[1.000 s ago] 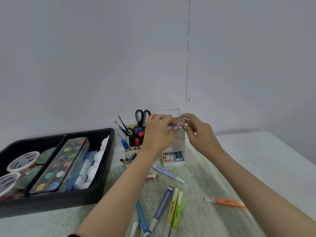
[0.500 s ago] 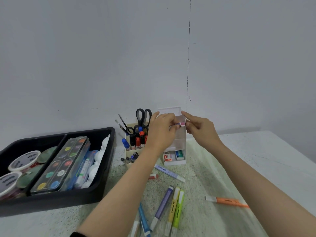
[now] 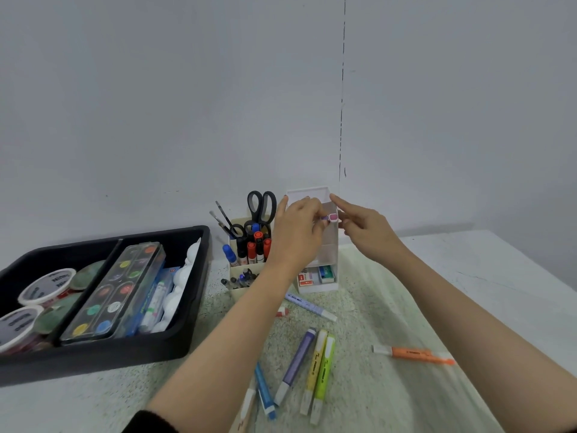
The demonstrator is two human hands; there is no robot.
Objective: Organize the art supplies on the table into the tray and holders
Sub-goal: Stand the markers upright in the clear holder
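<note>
Item: the markers [image 3: 330, 217]. Only 2 cap ends show, 1 purple and 1 pink, side by side and facing right. The bodies run back behind the left fingers, so I cannot confirm the long axis. Location: raised at the upper front of the clear holder [image 3: 329, 251]. The left hand [image 3: 296, 232] pinches them at its fingertips. On the right hand [image 3: 367, 229] the index is straight and the thumb is just beside the pink cap; I cannot tell whether it touches. Against 1 second ago, both hands and the caps sit higher.
</note>
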